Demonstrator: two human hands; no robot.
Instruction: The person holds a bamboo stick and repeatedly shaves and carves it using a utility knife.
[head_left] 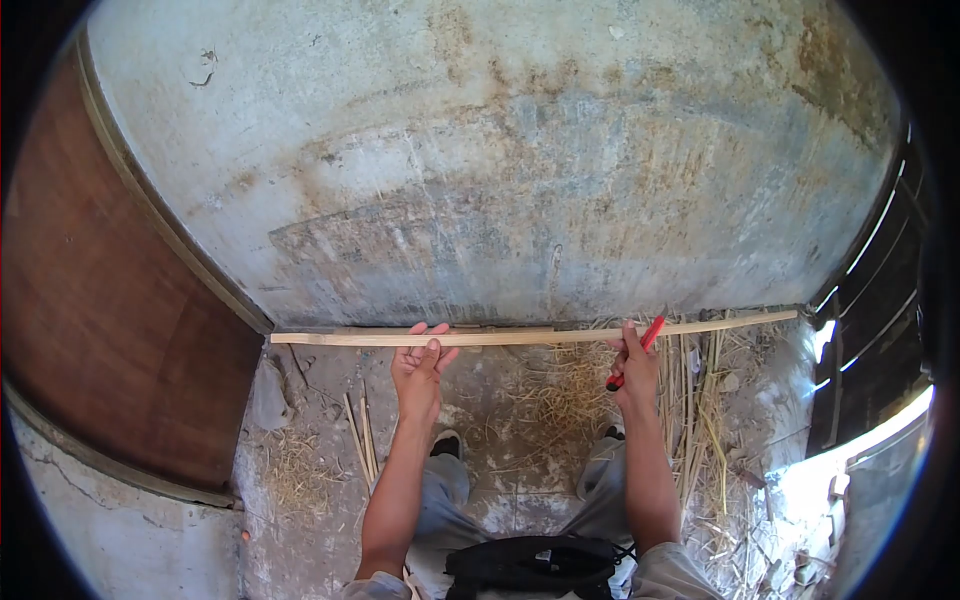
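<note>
A long, pale bamboo strip [500,339] stretches crosswise in front of me, curving up slightly at its right end. My left hand [418,365] grips it left of centre, thumb on the near side and fingers spread behind. In my right hand [636,368] is a red utility knife [651,333] with a dark butt end, tilted with its tip up and to the right. The strip also passes at the fingers of that hand; whether they pinch it too is hard to tell.
A stained wall [560,200] rises ahead. Left stands a brown door panel [130,290]; right, dark slatted boards [875,300]. Straw-like shavings [570,400] litter the floor. Several thin strips [688,420] lie at right, others [362,440] at left. A black pouch [535,565] sits at my waist.
</note>
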